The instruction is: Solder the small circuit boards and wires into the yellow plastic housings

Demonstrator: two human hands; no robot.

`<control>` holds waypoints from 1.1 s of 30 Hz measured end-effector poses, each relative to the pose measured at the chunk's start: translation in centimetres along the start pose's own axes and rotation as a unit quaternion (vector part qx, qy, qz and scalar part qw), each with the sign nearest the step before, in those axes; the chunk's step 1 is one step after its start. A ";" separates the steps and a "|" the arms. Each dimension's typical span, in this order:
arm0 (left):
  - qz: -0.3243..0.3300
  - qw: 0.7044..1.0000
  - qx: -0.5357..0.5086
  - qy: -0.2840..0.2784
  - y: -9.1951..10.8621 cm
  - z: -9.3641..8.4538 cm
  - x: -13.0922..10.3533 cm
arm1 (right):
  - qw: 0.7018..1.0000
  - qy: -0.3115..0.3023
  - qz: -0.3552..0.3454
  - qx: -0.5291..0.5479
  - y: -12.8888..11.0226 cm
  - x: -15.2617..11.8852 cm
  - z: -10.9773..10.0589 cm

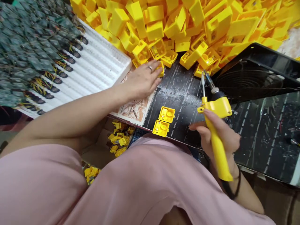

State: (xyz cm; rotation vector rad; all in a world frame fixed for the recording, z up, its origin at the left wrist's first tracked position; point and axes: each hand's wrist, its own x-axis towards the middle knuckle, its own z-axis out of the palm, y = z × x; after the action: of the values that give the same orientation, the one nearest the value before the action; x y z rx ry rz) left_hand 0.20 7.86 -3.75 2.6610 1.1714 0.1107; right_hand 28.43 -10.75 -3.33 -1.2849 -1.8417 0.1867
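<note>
My left hand (145,78) reaches to the near edge of the pile, palm down with its fingers stretched apart. Its fingertips rest at a small yellow plastic case (161,69), which they partly cover. In my right hand (222,132) is a yellow soldering gun (217,143), gripped by the handle with its metal tip and feed tube pointing away from me. Two open yellow case halves lie end to end near the table edge, a farther one (167,114) and a nearer one (160,128), between my hands.
A large heap of yellow cases (154,29) covers the back. At left, a white foam tray (103,59) bears many circuit boards (30,47) with wires. A black fan (255,75) stands at right on the black table surface (255,134). Below the edge, a box (96,145) holds yellow parts.
</note>
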 end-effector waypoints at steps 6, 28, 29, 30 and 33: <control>0.147 0.988 -0.035 -0.040 3.7 1.0 -2.4 | 0.991 -0.119 -0.055 0.027 0.1 -0.1 1.2; -0.328 0.857 0.394 0.059 -14.4 -9.9 -19.0 | 0.989 -0.092 -0.113 -0.010 2.2 0.3 5.2; -0.319 0.857 0.402 0.044 -14.2 -10.1 -18.9 | 0.990 -0.079 -0.113 -0.011 2.1 0.2 4.9; -0.313 0.864 0.393 0.042 -13.6 -10.4 -18.8 | 0.991 -0.064 -0.113 -0.012 2.0 0.2 4.5; -0.323 0.894 0.282 0.126 -10.5 -11.9 -18.7 | 0.994 -0.018 -0.106 -0.026 1.8 0.0 3.8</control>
State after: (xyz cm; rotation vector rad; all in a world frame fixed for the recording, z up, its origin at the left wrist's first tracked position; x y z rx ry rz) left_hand -21.91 3.08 5.71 2.5549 2.4298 -0.0090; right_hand 26.99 -8.59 -6.70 -1.1170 -2.0116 0.0474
